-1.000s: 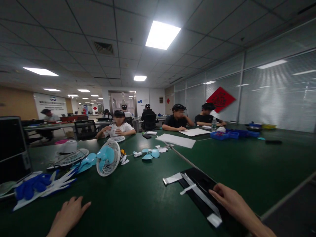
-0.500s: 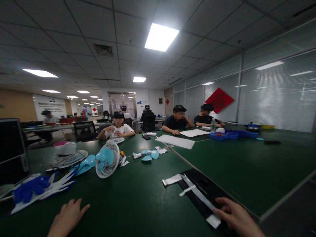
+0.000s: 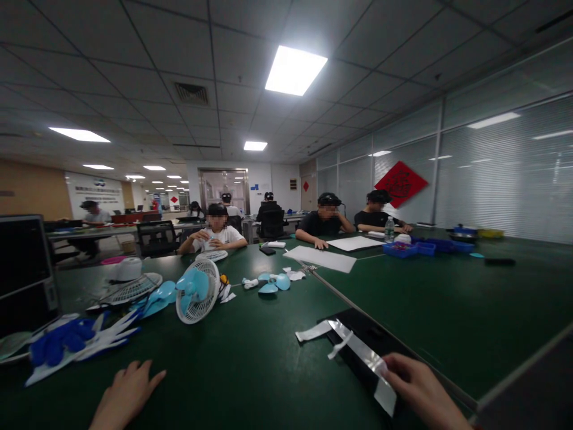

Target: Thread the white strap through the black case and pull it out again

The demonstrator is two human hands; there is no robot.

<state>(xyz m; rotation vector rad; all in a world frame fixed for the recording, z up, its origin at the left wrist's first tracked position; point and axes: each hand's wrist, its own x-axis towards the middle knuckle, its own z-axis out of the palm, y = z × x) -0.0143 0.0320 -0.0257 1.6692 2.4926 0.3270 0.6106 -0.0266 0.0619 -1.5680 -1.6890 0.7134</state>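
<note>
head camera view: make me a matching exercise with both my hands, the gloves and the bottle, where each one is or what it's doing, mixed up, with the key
Column one
1. left hand
2. right hand
3. gloves
4. bottle

Column two
a. blue and white, lying at the left of the view
b. upright near a blue tray
c. fingers pinching a pale strip
d. holding nothing, back facing up, at the green tabletop

Right pairs: 1-d, 2-c, 3-a, 4-b

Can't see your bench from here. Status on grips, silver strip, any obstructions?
Right grip pinching silver strip toward its near end. Left grip open, palm down. Strip runs over black flat item. Blue-white gloves off left, clear of strip.
</note>
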